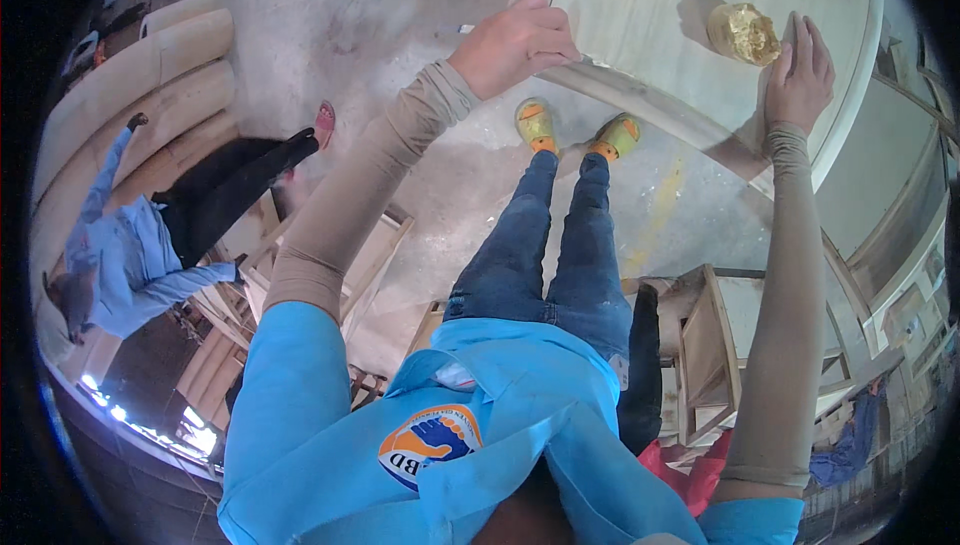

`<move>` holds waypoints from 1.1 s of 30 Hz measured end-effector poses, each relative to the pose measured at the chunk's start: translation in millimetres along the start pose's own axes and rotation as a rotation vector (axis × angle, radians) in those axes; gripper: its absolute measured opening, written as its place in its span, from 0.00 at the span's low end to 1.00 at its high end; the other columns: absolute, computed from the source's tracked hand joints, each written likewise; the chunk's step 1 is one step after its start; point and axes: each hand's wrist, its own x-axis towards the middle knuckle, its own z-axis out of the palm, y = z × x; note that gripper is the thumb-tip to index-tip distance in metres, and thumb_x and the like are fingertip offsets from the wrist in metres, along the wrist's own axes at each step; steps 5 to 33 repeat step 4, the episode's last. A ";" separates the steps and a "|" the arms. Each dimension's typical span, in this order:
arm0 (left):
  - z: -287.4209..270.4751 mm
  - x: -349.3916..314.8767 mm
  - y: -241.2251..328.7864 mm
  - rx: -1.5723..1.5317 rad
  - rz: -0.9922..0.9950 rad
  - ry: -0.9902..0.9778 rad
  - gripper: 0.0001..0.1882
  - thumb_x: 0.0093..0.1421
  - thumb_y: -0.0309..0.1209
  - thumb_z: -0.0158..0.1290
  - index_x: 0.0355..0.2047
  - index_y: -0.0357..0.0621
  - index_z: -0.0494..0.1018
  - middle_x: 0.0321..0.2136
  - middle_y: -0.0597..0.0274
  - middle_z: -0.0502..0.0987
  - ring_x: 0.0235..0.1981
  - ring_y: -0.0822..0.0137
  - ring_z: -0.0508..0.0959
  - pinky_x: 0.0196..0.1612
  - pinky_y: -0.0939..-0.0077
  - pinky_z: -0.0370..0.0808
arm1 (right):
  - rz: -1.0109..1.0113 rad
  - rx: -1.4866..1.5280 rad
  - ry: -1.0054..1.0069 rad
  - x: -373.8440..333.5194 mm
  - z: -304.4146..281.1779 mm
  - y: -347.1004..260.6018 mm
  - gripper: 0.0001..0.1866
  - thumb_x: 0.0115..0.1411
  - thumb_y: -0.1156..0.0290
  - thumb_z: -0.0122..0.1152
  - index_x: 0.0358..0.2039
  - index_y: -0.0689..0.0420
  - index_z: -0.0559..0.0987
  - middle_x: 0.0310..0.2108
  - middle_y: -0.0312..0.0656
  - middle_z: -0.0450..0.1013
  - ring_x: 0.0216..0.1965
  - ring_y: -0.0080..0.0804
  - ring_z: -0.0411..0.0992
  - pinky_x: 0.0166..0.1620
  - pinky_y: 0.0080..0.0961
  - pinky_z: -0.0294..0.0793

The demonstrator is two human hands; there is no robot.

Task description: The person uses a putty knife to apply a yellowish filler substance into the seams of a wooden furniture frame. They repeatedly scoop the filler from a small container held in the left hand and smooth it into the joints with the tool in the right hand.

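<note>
Blue shirt [500, 415] nearest, jeans and yellow sandals [537, 125] below on the concrete floor [330, 15]. Left hand [515, 43] curled shut over the edge of the pale wooden panel [640, 5]. Right hand [800, 70] flat, fingers spread, on the panel. Crumpled golden rag [743, 33] just beside its fingertips, farther out.

I'm looking down into a furniture workshop: bare wooden frames [715, 345] stand on a dusty concrete floor [380, 35], unfinished curved panels [150, 75] are stacked far left, and a pale raw board [640, 15] lies far right.
</note>
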 end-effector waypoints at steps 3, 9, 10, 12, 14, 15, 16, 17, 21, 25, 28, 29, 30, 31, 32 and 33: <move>-3.1 3.4 1.2 -0.004 0.014 0.033 0.08 0.57 0.27 0.62 0.38 0.46 0.83 0.35 0.63 0.77 0.41 0.59 0.73 0.46 0.65 0.74 | -0.005 0.011 0.002 0.8 -0.3 2.4 0.25 0.68 0.55 0.49 0.65 0.31 0.71 0.66 0.29 0.66 0.68 0.38 0.61 0.70 0.44 0.56; -2.5 3.5 1.5 -0.004 0.015 0.032 0.08 0.57 0.27 0.62 0.38 0.46 0.83 0.35 0.63 0.77 0.41 0.59 0.73 0.46 0.65 0.74 | -0.003 0.013 -0.006 0.1 -0.1 2.8 0.25 0.68 0.55 0.49 0.65 0.31 0.71 0.66 0.29 0.66 0.68 0.38 0.61 0.70 0.44 0.56; -2.5 3.5 1.5 -0.004 0.015 0.032 0.08 0.57 0.27 0.62 0.38 0.46 0.83 0.35 0.63 0.77 0.41 0.59 0.73 0.46 0.65 0.74 | -0.003 0.013 -0.006 0.1 -0.1 2.8 0.25 0.68 0.55 0.49 0.65 0.31 0.71 0.66 0.29 0.66 0.68 0.38 0.61 0.70 0.44 0.56; -2.5 3.5 1.5 -0.004 0.015 0.032 0.08 0.57 0.27 0.62 0.38 0.46 0.83 0.35 0.63 0.77 0.41 0.59 0.73 0.46 0.65 0.74 | -0.003 0.013 -0.006 0.1 -0.1 2.8 0.25 0.68 0.55 0.49 0.65 0.31 0.71 0.66 0.29 0.66 0.68 0.38 0.61 0.70 0.44 0.56; -2.5 3.5 1.5 -0.004 0.015 0.032 0.08 0.57 0.27 0.62 0.38 0.46 0.83 0.35 0.63 0.77 0.41 0.59 0.73 0.46 0.65 0.74 | -0.003 0.013 -0.006 0.1 -0.1 2.8 0.25 0.68 0.55 0.49 0.65 0.31 0.71 0.66 0.29 0.66 0.68 0.38 0.61 0.70 0.44 0.56; -2.5 3.5 1.5 -0.004 0.015 0.032 0.08 0.57 0.27 0.62 0.38 0.46 0.83 0.35 0.63 0.77 0.41 0.59 0.73 0.46 0.65 0.74 | -0.003 0.013 -0.006 0.1 -0.1 2.8 0.25 0.68 0.55 0.49 0.65 0.31 0.71 0.66 0.29 0.66 0.68 0.38 0.61 0.70 0.44 0.56; -2.5 3.5 1.5 -0.004 0.015 0.032 0.08 0.57 0.27 0.62 0.38 0.46 0.83 0.35 0.63 0.77 0.41 0.59 0.73 0.46 0.65 0.74 | -0.003 0.013 -0.006 0.1 -0.1 2.8 0.25 0.68 0.55 0.49 0.65 0.31 0.71 0.66 0.29 0.66 0.68 0.38 0.61 0.70 0.44 0.56; -2.5 3.5 1.5 -0.004 0.015 0.032 0.08 0.57 0.27 0.62 0.38 0.46 0.83 0.35 0.63 0.77 0.41 0.59 0.73 0.46 0.65 0.74 | -0.003 0.013 -0.006 0.1 -0.1 2.8 0.25 0.68 0.55 0.49 0.65 0.31 0.71 0.66 0.29 0.66 0.68 0.38 0.61 0.70 0.44 0.56; -2.5 3.5 1.5 -0.004 0.015 0.032 0.08 0.57 0.27 0.62 0.38 0.46 0.83 0.35 0.63 0.77 0.41 0.59 0.73 0.46 0.65 0.74 | -0.003 0.013 -0.006 0.1 -0.1 2.8 0.25 0.68 0.55 0.49 0.65 0.31 0.71 0.66 0.29 0.66 0.68 0.38 0.61 0.70 0.44 0.56; -2.5 3.5 1.5 -0.004 0.015 0.032 0.08 0.57 0.27 0.62 0.38 0.46 0.83 0.35 0.63 0.77 0.41 0.59 0.73 0.46 0.65 0.74 | -0.003 0.013 -0.006 0.1 -0.1 2.8 0.25 0.68 0.55 0.49 0.65 0.31 0.71 0.66 0.29 0.66 0.68 0.38 0.61 0.70 0.44 0.56; -2.5 3.5 1.5 -0.004 0.015 0.032 0.08 0.57 0.27 0.62 0.38 0.46 0.83 0.35 0.63 0.77 0.41 0.59 0.73 0.46 0.65 0.74 | -0.003 0.013 -0.006 0.1 -0.1 2.8 0.25 0.68 0.55 0.49 0.65 0.31 0.71 0.66 0.29 0.66 0.68 0.38 0.61 0.70 0.44 0.56; -2.5 3.5 1.5 -0.004 0.015 0.032 0.08 0.57 0.27 0.62 0.38 0.46 0.83 0.35 0.63 0.77 0.41 0.59 0.73 0.46 0.65 0.74 | -0.003 0.013 -0.006 0.1 -0.1 2.8 0.25 0.68 0.55 0.49 0.65 0.31 0.71 0.66 0.29 0.66 0.68 0.38 0.61 0.70 0.44 0.56; -2.5 3.5 1.5 -0.004 0.015 0.032 0.08 0.57 0.27 0.62 0.38 0.46 0.83 0.35 0.63 0.77 0.41 0.59 0.73 0.46 0.65 0.74 | -0.003 0.013 -0.006 0.1 -0.1 2.8 0.25 0.68 0.55 0.49 0.65 0.31 0.71 0.66 0.29 0.66 0.68 0.38 0.61 0.70 0.44 0.56; -2.5 3.5 1.5 -0.004 0.015 0.032 0.08 0.57 0.27 0.62 0.38 0.46 0.83 0.35 0.63 0.77 0.41 0.59 0.73 0.46 0.65 0.74 | -0.003 0.013 -0.006 0.1 -0.1 2.8 0.25 0.68 0.55 0.49 0.65 0.31 0.71 0.66 0.29 0.66 0.68 0.38 0.61 0.70 0.44 0.56; -2.5 3.5 1.5 -0.004 0.015 0.032 0.08 0.57 0.27 0.62 0.38 0.46 0.83 0.35 0.63 0.77 0.41 0.59 0.73 0.46 0.65 0.74 | -0.003 0.013 -0.006 0.1 -0.1 2.8 0.25 0.68 0.55 0.49 0.65 0.31 0.71 0.66 0.29 0.66 0.68 0.38 0.61 0.70 0.44 0.56; -2.5 3.5 1.5 -0.004 0.015 0.032 0.08 0.57 0.27 0.62 0.38 0.46 0.83 0.35 0.63 0.77 0.41 0.59 0.73 0.46 0.65 0.74 | -0.003 0.013 -0.006 0.1 -0.1 2.8 0.25 0.68 0.55 0.49 0.65 0.31 0.71 0.66 0.29 0.66 0.68 0.38 0.61 0.70 0.44 0.56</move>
